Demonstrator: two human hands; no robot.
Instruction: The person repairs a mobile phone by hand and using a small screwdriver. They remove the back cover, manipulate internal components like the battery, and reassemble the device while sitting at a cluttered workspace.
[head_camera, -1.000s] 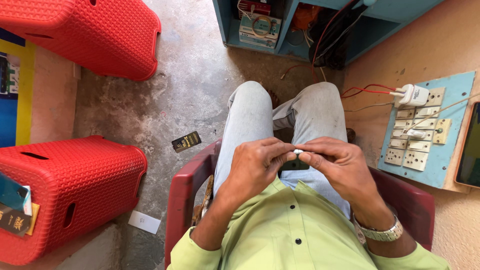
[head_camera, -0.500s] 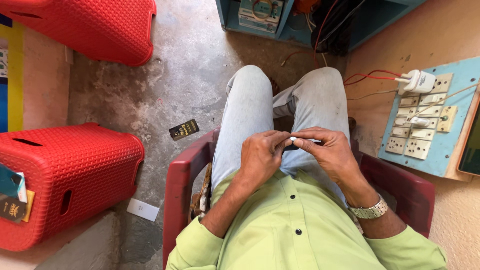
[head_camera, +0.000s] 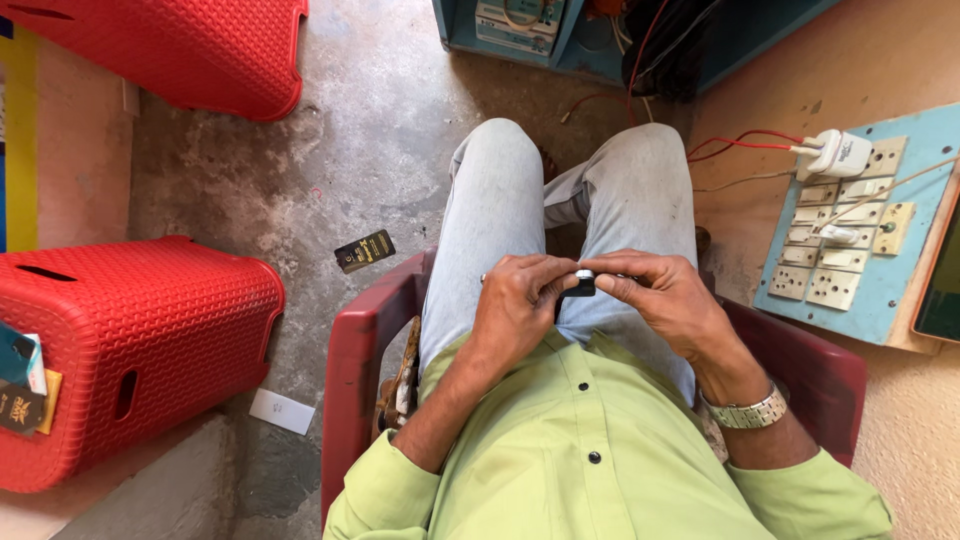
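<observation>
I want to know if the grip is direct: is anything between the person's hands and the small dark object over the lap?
Nothing visible. The left hand and right hand both pinch the small dark object directly with bare fingers, above the thighs.

Shirt (head_camera: 560, 450) light green; trousers (head_camera: 500, 220) pale grey. Stools (head_camera: 130, 340) red with a woven pattern; chair (head_camera: 350, 370) dark red. Switchboard (head_camera: 860, 290) light blue.

The person wears a light green shirt (head_camera: 590, 470) with small dark buttons down the front and long sleeves pushed up the forearms, pale grey-blue jeans (head_camera: 500, 220), and a silver metal-link wristwatch (head_camera: 745, 412) on the right wrist.
</observation>
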